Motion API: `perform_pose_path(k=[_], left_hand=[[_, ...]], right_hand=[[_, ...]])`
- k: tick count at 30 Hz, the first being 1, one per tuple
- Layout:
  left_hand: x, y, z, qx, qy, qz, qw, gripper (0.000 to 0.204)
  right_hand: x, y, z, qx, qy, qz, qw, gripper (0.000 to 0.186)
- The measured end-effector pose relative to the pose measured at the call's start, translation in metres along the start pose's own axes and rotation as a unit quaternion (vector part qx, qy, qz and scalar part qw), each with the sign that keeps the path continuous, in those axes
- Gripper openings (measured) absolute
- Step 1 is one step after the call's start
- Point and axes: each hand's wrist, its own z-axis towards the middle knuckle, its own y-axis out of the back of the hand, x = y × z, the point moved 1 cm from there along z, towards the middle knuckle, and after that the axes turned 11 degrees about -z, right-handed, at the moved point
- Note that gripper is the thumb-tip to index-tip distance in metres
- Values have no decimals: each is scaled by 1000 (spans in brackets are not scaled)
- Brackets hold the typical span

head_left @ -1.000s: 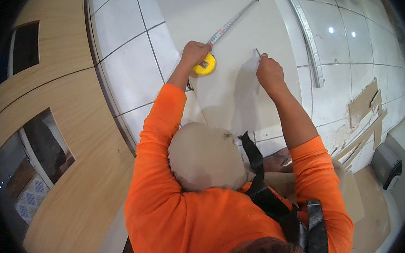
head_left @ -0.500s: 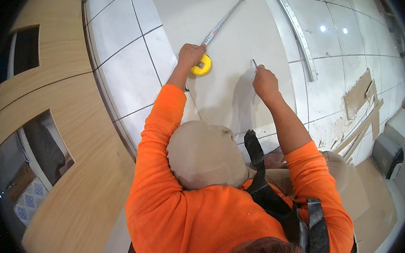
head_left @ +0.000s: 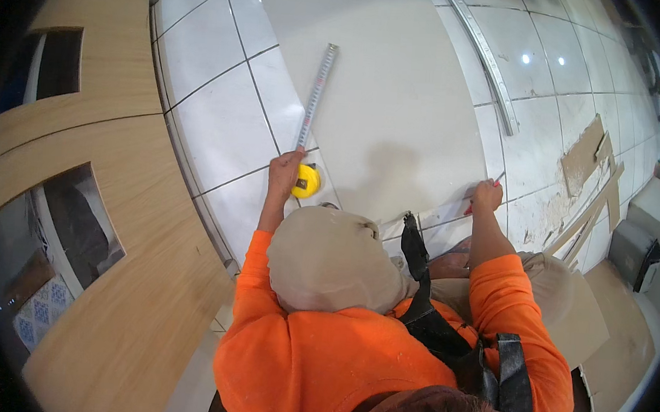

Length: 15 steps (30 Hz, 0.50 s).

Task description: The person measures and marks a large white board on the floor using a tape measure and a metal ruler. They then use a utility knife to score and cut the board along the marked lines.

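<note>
Near the left edge of a large pale board (head_left: pixel 398 82), my left hand (head_left: pixel 283 176) is closed around a yellow tape measure (head_left: pixel 307 182). Its blade runs out away from me, over the board's left edge, and ends on the board. Over by the board's near right corner, my right hand (head_left: pixel 486 196) is closed on a slim red tool (head_left: pixel 497 181). Bits of it stick out on both sides of the fingers; whether it is a pencil or a knife cannot be made out.
A long metal bar (head_left: pixel 482 60) lies right of the board on white floor tiles (head_left: pixel 214 120). Broken board strips (head_left: pixel 584 157) and dust lie farther right. Wooden panels with cut openings (head_left: pixel 137 270) stand at left. A grey box (head_left: pixel 633 251) is at far right.
My left hand has drawn the tape measure back towards me, its blade now pointing more straight ahead. My right hand has moved right and nearer, off the board's middle to its edge.
</note>
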Motion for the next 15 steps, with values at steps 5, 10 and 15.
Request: perform_pose_path(k=[5,10,15], left_hand=[[-12,-9,-1,31,56,-97,993,39],[-48,-37,29,26,29,-159,986,42],[-81,-17,55,-11,-9,-134,991,40]], right_hand=[[47,34,-3,-16,-87,145,985,35],[75,20,43,9,-46,396,917,29],[156,83,5,128,2,586,800,30]])
